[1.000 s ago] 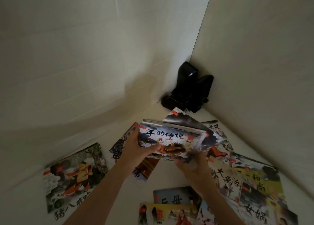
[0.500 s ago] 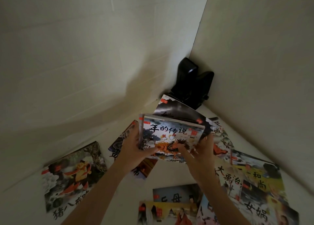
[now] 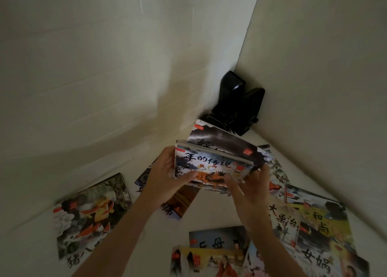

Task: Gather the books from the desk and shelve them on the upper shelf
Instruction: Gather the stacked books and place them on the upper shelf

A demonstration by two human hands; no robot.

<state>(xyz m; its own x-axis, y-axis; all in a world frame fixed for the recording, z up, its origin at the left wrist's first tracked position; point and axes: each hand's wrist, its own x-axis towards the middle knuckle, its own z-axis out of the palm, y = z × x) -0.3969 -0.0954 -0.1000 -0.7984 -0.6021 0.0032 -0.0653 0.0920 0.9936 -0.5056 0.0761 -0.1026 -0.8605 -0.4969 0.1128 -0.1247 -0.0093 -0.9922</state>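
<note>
Head view of a pale desk (image 3: pixel 211 209) set into a corner between two walls, with picture books scattered flat across it.

Far left: one book with an orange figure on its cover (image 3: pixel 90 216) lies flat and untouched, well apart from the hands. Just right of it, a dark-covered book (image 3: pixel 167 203) lies partly hidden under the left forearm.

Centre: the left hand (image 3: pixel 165 180) grasps the left edge of a small held stack (image 3: pixel 213 167), thumb on the front cover and fingers curled behind. The stack is raised off the desk and tilted, its covers facing the camera; a dark-covered book (image 3: pixel 222 140) stands behind the front one, and the number of books in the stack cannot be told. The right hand (image 3: pixel 251 190) closes on the stack's right lower edge, thumb in front.

Near centre: two overlapping books (image 3: pixel 209 253) lie flat at the near edge.

Right: several overlapping books (image 3: pixel 318 228) lie flat along the right wall.

Far corner: a black device (image 3: pixel 236 102) stands against the walls.

Progress, as a judgement: gathering is at an early stage, with only a few books collected and most left on the desk. No upper shelf is in view, so shelving appears not yet begun.
</note>
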